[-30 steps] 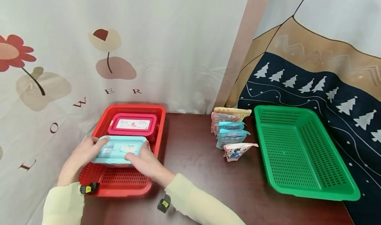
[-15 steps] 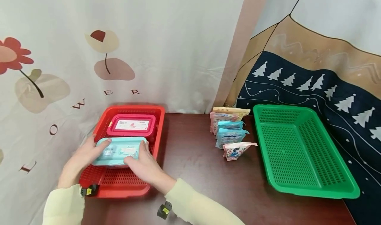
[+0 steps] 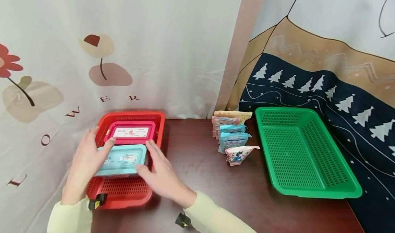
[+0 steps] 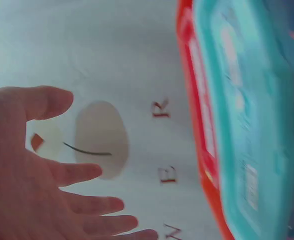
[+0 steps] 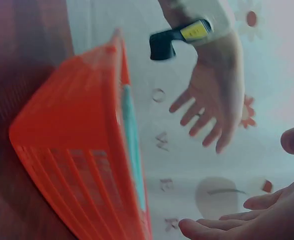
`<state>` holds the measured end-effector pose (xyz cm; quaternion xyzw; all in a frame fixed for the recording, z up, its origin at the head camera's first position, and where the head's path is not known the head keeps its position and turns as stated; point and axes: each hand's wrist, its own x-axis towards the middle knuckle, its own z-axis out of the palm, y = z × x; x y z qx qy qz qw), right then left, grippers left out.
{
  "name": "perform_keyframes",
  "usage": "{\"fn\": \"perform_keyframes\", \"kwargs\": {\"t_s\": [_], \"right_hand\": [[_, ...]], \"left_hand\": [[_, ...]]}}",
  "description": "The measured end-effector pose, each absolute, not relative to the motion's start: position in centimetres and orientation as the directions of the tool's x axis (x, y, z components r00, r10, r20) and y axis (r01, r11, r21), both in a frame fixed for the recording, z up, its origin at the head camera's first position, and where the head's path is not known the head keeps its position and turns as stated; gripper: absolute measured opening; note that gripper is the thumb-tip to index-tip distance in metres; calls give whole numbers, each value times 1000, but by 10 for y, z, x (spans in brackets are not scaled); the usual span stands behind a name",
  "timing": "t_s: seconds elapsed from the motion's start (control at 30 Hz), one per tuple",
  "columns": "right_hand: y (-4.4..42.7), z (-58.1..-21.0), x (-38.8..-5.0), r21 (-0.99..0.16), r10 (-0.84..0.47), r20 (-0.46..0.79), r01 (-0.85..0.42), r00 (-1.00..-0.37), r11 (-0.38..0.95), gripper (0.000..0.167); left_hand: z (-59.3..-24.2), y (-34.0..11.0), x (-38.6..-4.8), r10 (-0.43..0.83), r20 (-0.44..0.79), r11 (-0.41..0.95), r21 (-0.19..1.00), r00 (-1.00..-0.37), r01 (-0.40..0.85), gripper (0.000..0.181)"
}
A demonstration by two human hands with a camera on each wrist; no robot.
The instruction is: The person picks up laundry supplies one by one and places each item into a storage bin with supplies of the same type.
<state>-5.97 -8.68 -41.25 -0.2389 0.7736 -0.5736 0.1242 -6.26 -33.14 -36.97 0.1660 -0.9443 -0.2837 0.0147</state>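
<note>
Left hand, right hand: both empty, fingers extended, now off turquoise-lidded box in red basket.

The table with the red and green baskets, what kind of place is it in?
Probably a little indoor work corner, though I can't tell which room. A flower-printed cloth hangs behind the brown table, and on the table are a red basket and a green basket.
</note>
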Motion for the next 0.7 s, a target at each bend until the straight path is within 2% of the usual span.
{"fn": "perform_keyframes", "kwargs": {"t_s": [0.23,0.47,0.7], "right_hand": [[-49,-410,-59,-948,-441,178,-274,-880,163,69],[-20,-407,-52,-911,-403,266,-365,-876,190,64],[21,-400,-57,-884,-369,348,-433,-862,175,60]], "left_hand": [[-363,-305,-58,-350,88,766,600,-933,-231,82],[-359,-281,-56,-354,222,746,653,-908,-131,75],[-361,-259,-48,-318,282,733,678,-905,-46,75]]}}
